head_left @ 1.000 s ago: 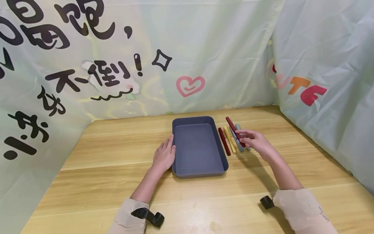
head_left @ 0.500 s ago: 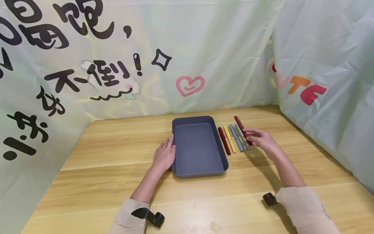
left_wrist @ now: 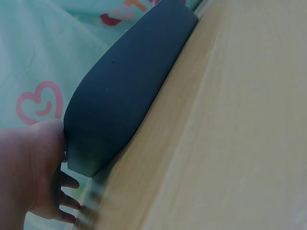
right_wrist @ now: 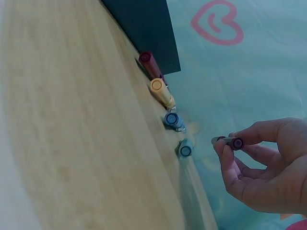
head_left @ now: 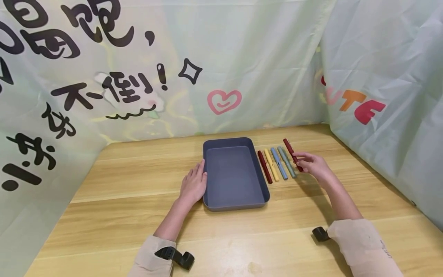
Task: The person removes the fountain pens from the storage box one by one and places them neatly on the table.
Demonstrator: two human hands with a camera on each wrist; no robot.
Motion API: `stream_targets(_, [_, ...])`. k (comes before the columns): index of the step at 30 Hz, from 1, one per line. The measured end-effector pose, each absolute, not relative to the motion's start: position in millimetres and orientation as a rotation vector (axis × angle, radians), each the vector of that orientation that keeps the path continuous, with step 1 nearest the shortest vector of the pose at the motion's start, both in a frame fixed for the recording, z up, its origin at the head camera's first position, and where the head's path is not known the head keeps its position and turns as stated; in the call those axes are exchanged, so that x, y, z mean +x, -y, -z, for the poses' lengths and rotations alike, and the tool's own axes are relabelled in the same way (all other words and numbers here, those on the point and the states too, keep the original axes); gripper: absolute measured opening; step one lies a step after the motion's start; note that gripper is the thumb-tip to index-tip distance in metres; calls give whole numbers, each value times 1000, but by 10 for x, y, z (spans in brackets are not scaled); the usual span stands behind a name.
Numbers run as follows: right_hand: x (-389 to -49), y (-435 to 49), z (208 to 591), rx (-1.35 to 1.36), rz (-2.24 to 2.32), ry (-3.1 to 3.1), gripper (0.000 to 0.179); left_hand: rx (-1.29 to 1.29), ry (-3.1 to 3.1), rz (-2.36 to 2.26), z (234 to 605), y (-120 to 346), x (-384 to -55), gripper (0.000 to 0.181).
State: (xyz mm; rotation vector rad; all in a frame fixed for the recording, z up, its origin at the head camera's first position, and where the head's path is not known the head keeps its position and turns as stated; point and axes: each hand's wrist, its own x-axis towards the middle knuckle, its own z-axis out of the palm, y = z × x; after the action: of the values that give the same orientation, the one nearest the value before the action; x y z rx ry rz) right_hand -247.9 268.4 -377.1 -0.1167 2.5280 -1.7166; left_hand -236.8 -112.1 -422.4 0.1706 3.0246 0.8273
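Observation:
My right hand (head_left: 314, 166) pinches a dark red pen (head_left: 288, 147) between thumb and fingers, just right of a row of pens. In the right wrist view the held dark red pen (right_wrist: 237, 143) is raised off the table. The row holds a dark red pen (head_left: 264, 167), a yellow pen (head_left: 271, 165), a blue pen (head_left: 279, 163) and a grey-green pen (head_left: 287, 162), side by side and slanted alike. My left hand (head_left: 193, 184) rests against the left wall of a dark grey-blue tray (head_left: 231, 177), fingers straight. In the left wrist view the thumb touches the tray wall (left_wrist: 122, 79).
Beneath everything is a light wood table (head_left: 131, 192). A printed cloth (head_left: 270, 69) hangs behind it and along both sides. Each sleeve carries a wrist camera, such as the black one (head_left: 187, 260) on the left.
My right hand has carried the dark red pen rightward, from above the blue and grey-green pens to the right of the row, uncovering them. The left hand and tray stay in place.

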Motion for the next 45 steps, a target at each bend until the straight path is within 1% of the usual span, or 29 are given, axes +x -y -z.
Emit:
stream_targets(15, [-2526, -2817, 3958, 3, 1626, -2560, 45, 175, -3029, -820, 4240, 1124, -2379, 51])
stream_targets(26, [-2567, -2850, 4039, 16, 1710, -2460, 46, 165, -3026, -818, 4222, 1128, -2366, 51])
stream_targets(32, [-2569, -2847, 4074, 14, 1627, -2588, 48, 166, -3024, -819, 4226, 1119, -2364, 51])
stream_targets(40, [-2573, -2839, 4085, 65, 1474, -2773, 43, 177, -3031, -816, 4239, 1123, -2377, 51])
stream_targets(45, [-2581, -2824, 4117, 4, 1404, -2898, 38, 184, -3026, -815, 4242, 1136, -2379, 51])
